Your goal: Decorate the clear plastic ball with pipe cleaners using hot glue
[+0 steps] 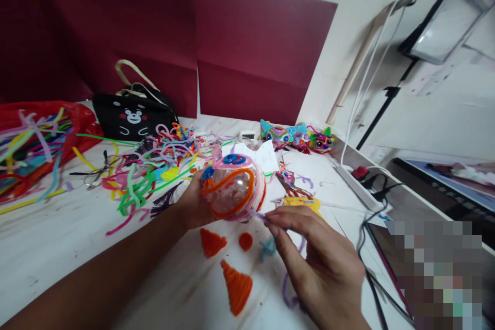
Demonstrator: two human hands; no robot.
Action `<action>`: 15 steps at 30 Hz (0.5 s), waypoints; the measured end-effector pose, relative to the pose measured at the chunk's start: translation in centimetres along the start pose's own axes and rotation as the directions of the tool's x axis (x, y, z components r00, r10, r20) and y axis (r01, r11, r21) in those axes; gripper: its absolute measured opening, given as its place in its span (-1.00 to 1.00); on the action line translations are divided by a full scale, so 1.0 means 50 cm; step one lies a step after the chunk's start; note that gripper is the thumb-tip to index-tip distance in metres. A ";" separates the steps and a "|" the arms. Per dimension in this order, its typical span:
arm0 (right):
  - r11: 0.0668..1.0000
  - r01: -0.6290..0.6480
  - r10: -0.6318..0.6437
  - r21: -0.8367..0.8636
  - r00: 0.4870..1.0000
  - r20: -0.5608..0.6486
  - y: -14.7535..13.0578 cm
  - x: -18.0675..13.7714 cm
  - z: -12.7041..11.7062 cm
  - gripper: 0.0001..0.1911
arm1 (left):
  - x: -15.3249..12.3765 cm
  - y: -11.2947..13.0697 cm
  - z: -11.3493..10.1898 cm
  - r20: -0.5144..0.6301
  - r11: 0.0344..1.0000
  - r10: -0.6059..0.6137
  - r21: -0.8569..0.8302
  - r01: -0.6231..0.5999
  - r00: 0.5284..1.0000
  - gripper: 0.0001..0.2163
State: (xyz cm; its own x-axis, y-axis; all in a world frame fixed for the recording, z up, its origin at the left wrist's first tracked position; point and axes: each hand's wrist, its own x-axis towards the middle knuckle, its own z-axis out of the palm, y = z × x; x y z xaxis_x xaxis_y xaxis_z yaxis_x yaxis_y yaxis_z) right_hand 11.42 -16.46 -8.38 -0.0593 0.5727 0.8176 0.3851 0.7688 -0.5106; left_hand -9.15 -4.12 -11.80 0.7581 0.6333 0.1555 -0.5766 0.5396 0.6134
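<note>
My left hand (193, 201) grips a clear plastic ball (233, 188) wrapped in orange, pink and blue pipe cleaners, held just above the white table (58, 237). My right hand (313, 252) pinches the end of a purple pipe cleaner (288, 289) right at the ball's lower edge; the strand trails down under the palm. Two orange pipe-cleaner cones (211, 242) (236, 286), a small orange disc (245, 241) and a teal twist (267, 248) lie on the table below the hands.
A heap of loose coloured pipe cleaners (154, 165) and scissors (95, 170) lie to the left, by a red bag (77, 118) and a black bear tote (133, 116). Finished pipe-cleaner figures (297, 136), a yellow glue gun (301, 202), a power strip (353, 183) and cables sit to the right.
</note>
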 end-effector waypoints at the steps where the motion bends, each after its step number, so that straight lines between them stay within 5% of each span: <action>1: 1.000 0.004 -0.004 -0.003 1.000 0.003 0.001 0.003 -0.001 -0.69 | 0.000 0.000 0.000 -0.015 1.000 0.006 0.011 -0.006 1.000 -0.57; 15: 0.998 -0.056 0.056 -0.020 0.998 0.004 0.023 0.037 -0.021 -0.79 | 0.011 -0.001 0.031 0.016 0.999 0.000 0.050 -0.001 1.000 -0.58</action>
State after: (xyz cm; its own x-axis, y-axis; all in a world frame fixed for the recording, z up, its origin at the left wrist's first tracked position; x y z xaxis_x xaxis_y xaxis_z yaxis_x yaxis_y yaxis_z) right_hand 12.71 -14.80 -7.18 -0.0417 0.6160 0.7867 0.4065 0.7297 -0.5498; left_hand -8.25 -4.68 -10.54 0.7626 0.6247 0.1680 -0.5617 0.5107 0.6509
